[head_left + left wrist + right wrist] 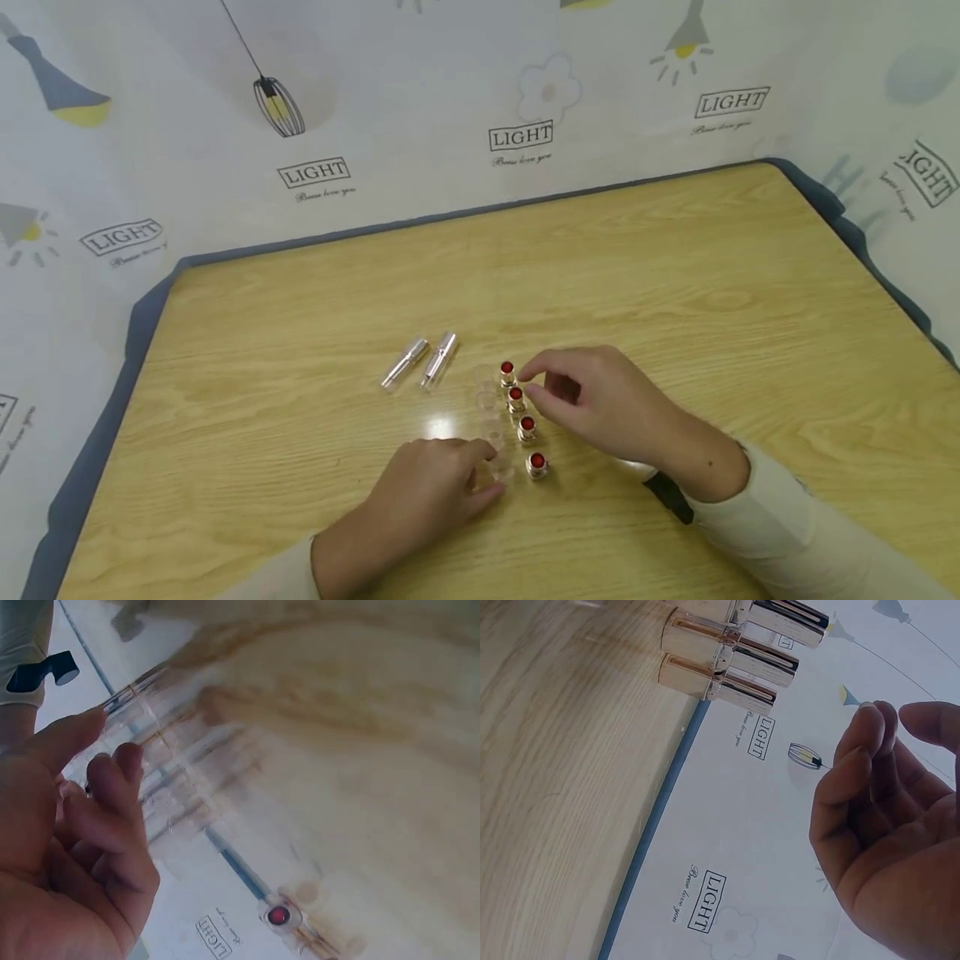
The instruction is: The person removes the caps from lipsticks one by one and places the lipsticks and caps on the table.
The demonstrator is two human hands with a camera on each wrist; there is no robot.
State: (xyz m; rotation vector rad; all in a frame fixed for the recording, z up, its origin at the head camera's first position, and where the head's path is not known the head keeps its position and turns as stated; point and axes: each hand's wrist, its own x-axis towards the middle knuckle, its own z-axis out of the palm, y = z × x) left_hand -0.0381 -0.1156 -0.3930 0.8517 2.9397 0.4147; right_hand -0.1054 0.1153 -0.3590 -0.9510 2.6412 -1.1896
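Lipsticks [522, 412] with red tops and gold bases stand upright in a short row of four near the middle of the wooden tabletop [675, 275]. Just to their left runs a matching row of clear caps [491, 417], faint against the wood and hard to count from the head view. The right hand [600, 408] hovers over the far end of the lipstick row, its thumb and forefinger bent toward each other a little apart, close to the second lipstick; the right wrist view shows the fingers curved with nothing between them. The left hand [431, 492] rests on the tabletop at the near end of the cap row, and its fingertips [127, 761] appear to pinch the nearest clear cap, though the blurred wrist view leaves the contact unsure. The two hands are apart, one at each end of the rows. Two silver tubes [422, 361] lie on their sides further left, side by side and slanted, clear of both hands. A printed backdrop [315, 175] with lamps and the word LIGHT rises behind the tabletop.
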